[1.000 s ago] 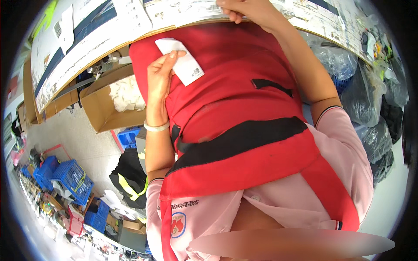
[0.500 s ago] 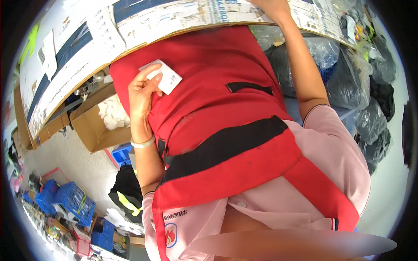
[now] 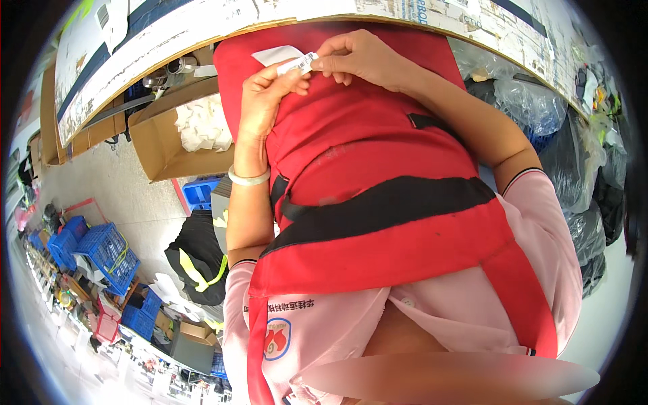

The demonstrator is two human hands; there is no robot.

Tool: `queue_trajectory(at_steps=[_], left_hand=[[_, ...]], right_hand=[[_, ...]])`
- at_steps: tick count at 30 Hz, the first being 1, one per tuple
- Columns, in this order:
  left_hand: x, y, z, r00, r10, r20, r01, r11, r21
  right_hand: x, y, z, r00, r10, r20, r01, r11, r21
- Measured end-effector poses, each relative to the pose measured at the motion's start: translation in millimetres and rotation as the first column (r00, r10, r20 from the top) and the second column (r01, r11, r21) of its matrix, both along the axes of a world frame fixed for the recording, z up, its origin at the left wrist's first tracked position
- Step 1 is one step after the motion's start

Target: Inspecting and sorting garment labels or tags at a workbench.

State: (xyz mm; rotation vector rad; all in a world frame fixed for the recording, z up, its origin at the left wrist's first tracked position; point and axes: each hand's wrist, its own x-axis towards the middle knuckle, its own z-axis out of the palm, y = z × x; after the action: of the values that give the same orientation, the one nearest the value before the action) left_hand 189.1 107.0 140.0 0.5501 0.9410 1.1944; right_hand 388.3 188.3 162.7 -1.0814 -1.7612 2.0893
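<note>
Above my lap, my left hand [image 3: 271, 91] is closed with thumb and fingers around a small white printed slip [image 3: 298, 64]. A plain white pointed flap [image 3: 275, 54] shows behind those fingers; whether it belongs to the same slip I cannot tell. From the right, my right hand [image 3: 361, 61] pinches the slip's right end between thumb and fingertips, so the two hands nearly meet. Beneath them lies the red apron [image 3: 351, 128] that I wear, with a black band across it.
The worn white worktable edge [image 3: 270, 20] runs just beyond my hands. Below it at the left stands an open cardboard box [image 3: 152, 145] with white scraps [image 3: 204, 123]. Clear and dark plastic bags [image 3: 570, 162] crowd the right side. Blue crates [image 3: 111, 256] stand at the lower left.
My right hand has come from the tabletop down to the slip and taken its end. The slip, seen broad and flat before, now shows a narrow printed face.
</note>
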Motion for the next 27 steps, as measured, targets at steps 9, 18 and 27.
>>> queue_trajectory(at_steps=[9, 18, 27], left_hand=[[-3, -2, -8, 0.971, -0.080, -0.225, 0.079, 0.997, -0.015], [-2, 1, 5, 0.997, -0.026, -0.067, 0.025, 1.000, -0.015], [-1, 0, 1, 0.994, -0.010, -0.109, 0.003, 0.998, -0.066]], right_hand=[[-5, -2, 2, 0.997, -0.050, -0.053, 0.070, 0.865, 0.496], [11, 43, 25, 0.960, -0.280, 0.021, 0.254, 0.896, 0.364], [2, 57, 58, 0.974, -0.227, -0.022, 0.212, 0.866, 0.453]])
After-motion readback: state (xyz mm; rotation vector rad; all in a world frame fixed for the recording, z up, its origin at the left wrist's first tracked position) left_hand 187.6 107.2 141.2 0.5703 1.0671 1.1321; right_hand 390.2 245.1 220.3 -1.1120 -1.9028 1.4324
